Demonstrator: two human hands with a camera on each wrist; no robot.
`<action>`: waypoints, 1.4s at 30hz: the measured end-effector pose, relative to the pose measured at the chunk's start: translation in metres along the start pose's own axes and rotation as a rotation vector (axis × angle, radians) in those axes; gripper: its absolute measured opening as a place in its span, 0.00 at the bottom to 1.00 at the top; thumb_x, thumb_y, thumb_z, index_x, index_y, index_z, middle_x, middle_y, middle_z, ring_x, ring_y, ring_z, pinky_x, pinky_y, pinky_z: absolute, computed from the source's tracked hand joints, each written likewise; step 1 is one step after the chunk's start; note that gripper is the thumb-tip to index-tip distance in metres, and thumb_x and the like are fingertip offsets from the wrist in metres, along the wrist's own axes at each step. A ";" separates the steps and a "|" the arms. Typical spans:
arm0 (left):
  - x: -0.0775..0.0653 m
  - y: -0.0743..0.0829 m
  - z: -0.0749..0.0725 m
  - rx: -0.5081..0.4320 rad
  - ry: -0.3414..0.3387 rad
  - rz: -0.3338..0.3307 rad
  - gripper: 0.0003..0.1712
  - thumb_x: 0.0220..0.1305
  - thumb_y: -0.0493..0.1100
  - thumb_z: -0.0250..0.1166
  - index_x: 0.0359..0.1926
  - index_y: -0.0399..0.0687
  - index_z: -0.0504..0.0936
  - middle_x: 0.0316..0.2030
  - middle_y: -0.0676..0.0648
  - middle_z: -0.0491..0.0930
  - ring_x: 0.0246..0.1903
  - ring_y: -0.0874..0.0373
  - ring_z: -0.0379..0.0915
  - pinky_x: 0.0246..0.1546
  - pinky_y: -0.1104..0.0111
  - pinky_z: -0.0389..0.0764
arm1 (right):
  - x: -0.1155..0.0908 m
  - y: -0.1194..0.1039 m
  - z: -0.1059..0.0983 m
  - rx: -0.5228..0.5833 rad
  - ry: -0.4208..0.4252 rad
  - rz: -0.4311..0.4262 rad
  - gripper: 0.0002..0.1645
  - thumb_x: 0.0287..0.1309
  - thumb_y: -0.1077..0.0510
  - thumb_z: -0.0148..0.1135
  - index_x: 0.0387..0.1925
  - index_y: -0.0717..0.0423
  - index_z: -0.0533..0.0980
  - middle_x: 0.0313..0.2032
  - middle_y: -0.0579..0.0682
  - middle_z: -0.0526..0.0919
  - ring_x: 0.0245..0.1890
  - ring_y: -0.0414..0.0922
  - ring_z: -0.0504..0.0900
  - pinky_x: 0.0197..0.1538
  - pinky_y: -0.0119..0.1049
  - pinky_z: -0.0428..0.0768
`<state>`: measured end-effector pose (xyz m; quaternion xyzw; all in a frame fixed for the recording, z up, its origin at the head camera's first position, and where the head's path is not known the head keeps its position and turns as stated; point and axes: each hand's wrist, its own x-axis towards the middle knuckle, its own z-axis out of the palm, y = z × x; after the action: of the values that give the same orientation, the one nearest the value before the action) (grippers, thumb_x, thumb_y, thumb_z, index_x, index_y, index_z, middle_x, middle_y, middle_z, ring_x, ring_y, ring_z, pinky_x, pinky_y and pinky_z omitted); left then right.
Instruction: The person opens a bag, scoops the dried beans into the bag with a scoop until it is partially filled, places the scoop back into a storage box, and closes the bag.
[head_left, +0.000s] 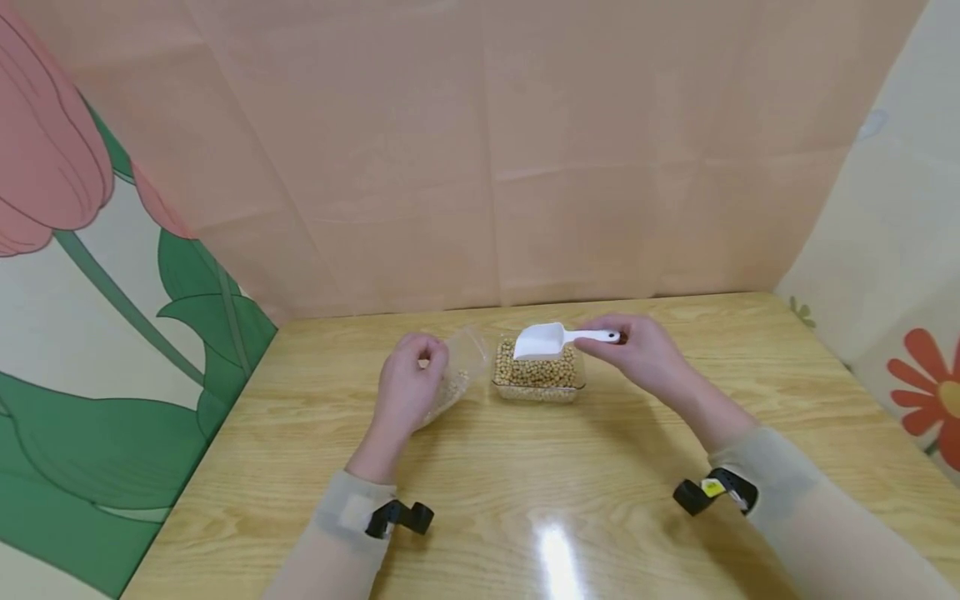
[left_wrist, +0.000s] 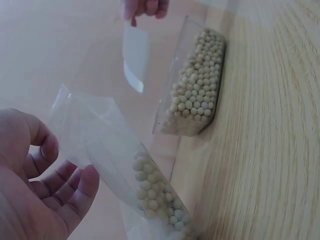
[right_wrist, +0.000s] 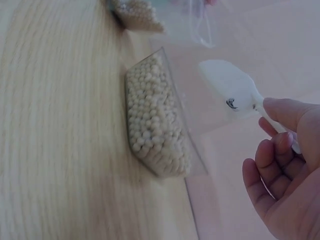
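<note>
My right hand (head_left: 643, 352) pinches the handle of a white plastic scoop (head_left: 540, 342) between thumb and fingers. The scoop hangs above a clear rectangular container (head_left: 537, 393) full of round, pale beans (left_wrist: 197, 82); whether the scoop bears any beans cannot be seen. To the left, my left hand (head_left: 408, 375) holds the upper edge of a clear plastic bag (head_left: 471, 354), thumb and fingers curled at it. Beans of the same look lie in the lower part of the bag (left_wrist: 155, 185), which rests on the table beside the container.
The wooden table (head_left: 525, 475) ends at a pinkish covered wall (head_left: 480, 167) just behind the container. Walls with painted flowers stand on both sides. A black strap camera (head_left: 401, 517) sits on the left wrist, another camera (head_left: 693, 496) on the right.
</note>
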<state>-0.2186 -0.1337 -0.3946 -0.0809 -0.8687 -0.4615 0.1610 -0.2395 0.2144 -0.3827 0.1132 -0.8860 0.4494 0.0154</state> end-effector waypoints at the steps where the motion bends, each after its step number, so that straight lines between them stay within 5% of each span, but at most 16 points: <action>1: 0.000 0.000 0.000 -0.002 -0.001 0.001 0.13 0.76 0.41 0.62 0.31 0.46 0.81 0.49 0.44 0.86 0.55 0.45 0.81 0.61 0.48 0.80 | -0.001 0.002 0.000 -0.009 -0.002 0.001 0.23 0.71 0.41 0.75 0.57 0.51 0.89 0.53 0.53 0.90 0.36 0.48 0.79 0.35 0.37 0.76; 12: -0.001 -0.002 0.007 0.023 0.009 0.039 0.12 0.73 0.40 0.63 0.28 0.46 0.81 0.49 0.42 0.86 0.52 0.44 0.83 0.59 0.48 0.81 | -0.003 0.018 -0.010 -0.093 -0.045 0.000 0.23 0.71 0.44 0.75 0.56 0.56 0.89 0.38 0.50 0.87 0.31 0.46 0.75 0.32 0.37 0.73; 27: 0.000 -0.003 0.008 0.005 -0.021 0.009 0.12 0.74 0.41 0.62 0.29 0.47 0.81 0.49 0.44 0.86 0.54 0.45 0.82 0.61 0.48 0.80 | 0.005 0.005 -0.041 -0.262 -0.135 -0.062 0.20 0.73 0.42 0.73 0.54 0.51 0.90 0.45 0.49 0.92 0.38 0.47 0.82 0.41 0.43 0.79; 42: -0.001 -0.002 0.009 0.025 -0.022 0.020 0.12 0.74 0.39 0.62 0.29 0.46 0.81 0.50 0.42 0.86 0.54 0.44 0.83 0.60 0.48 0.81 | 0.029 -0.015 -0.045 -0.377 -0.227 -0.095 0.19 0.70 0.46 0.76 0.52 0.55 0.90 0.43 0.47 0.93 0.39 0.45 0.86 0.46 0.50 0.83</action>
<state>-0.2205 -0.1271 -0.4014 -0.0925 -0.8753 -0.4479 0.1571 -0.2674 0.2362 -0.3401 0.2001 -0.9440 0.2589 -0.0425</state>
